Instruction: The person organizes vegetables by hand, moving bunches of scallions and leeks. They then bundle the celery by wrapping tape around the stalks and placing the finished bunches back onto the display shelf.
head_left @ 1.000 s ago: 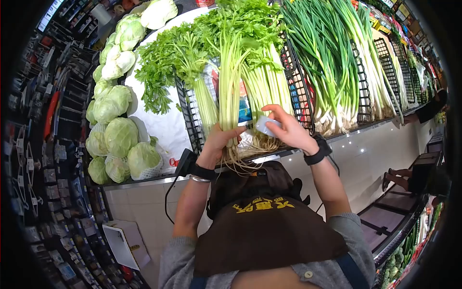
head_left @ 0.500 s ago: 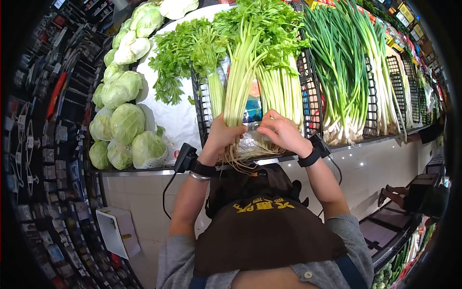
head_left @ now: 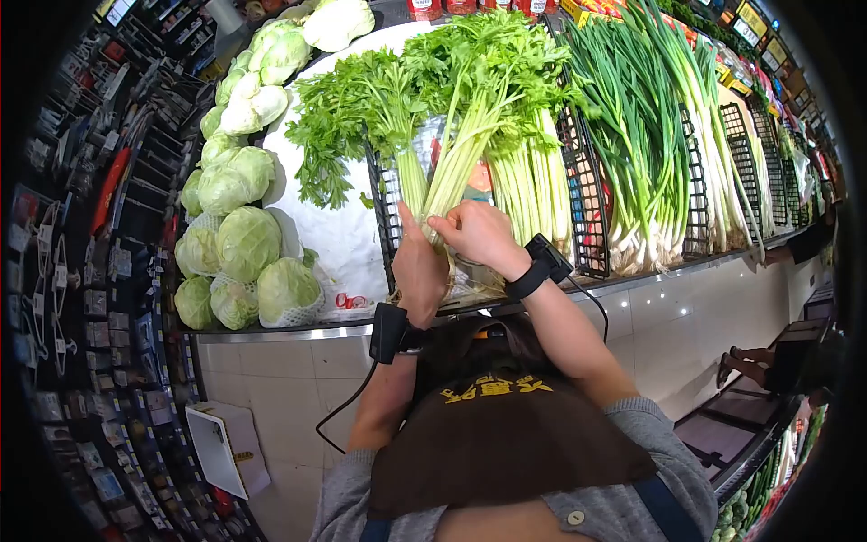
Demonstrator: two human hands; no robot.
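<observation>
A bunch of celery (head_left: 462,158) with pale stalks and leafy tops leans up and to the right across the display. My left hand (head_left: 421,266) is at its lower end, fingers against the stalks. My right hand (head_left: 480,233) is closed at the right side of the stalk bases, thumb and fingertips near my left hand; whether it pinches something small cannot be made out. More celery (head_left: 533,190) lies just to the right, and another bunch (head_left: 411,173) is behind on the left. The roots are mostly hidden by my hands.
Cabbages (head_left: 247,242) are piled at the left beside a white sheet (head_left: 334,239). Green onions (head_left: 637,154) lie right of a black crate wall (head_left: 585,194). A white box (head_left: 217,452) is on the floor. Another person's legs (head_left: 748,366) show at the right.
The celery's lower end has shifted slightly, its tops now tilting more to the right. My right hand has moved left across the stalks, and my left hand has turned more upright.
</observation>
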